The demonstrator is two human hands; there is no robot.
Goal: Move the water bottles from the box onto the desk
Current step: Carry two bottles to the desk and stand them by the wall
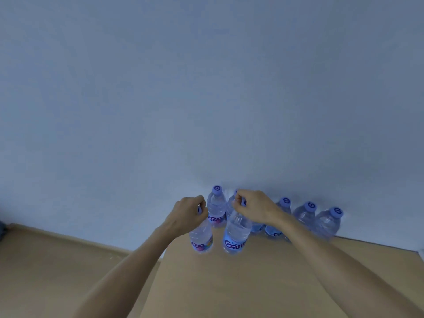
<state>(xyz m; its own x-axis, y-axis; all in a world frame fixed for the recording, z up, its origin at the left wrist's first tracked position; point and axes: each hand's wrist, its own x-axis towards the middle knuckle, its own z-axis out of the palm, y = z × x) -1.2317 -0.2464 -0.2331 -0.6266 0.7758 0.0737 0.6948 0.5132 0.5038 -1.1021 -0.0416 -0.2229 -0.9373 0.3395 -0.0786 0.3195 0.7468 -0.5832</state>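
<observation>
The clear plastic water bottles [236,228] with smooth lilac plastic caps look glossy. The tan wood-look table [229,283] is smooth and matt. The pale painted wall [206,88] behind is matt.

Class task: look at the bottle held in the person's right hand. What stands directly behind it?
Behind the bottle gripped by the right hand stands another bottle against the wall. The hand covers most of its cap, and the front bottle hides its lower body.

The scene is dimly lit and washed in a cold blue cast. Soft shadows are thrown on the wall [206,88] behind the bottles [305,216]. Edges are bent by wide-angle distortion, and slight blur is seen throughout.
</observation>
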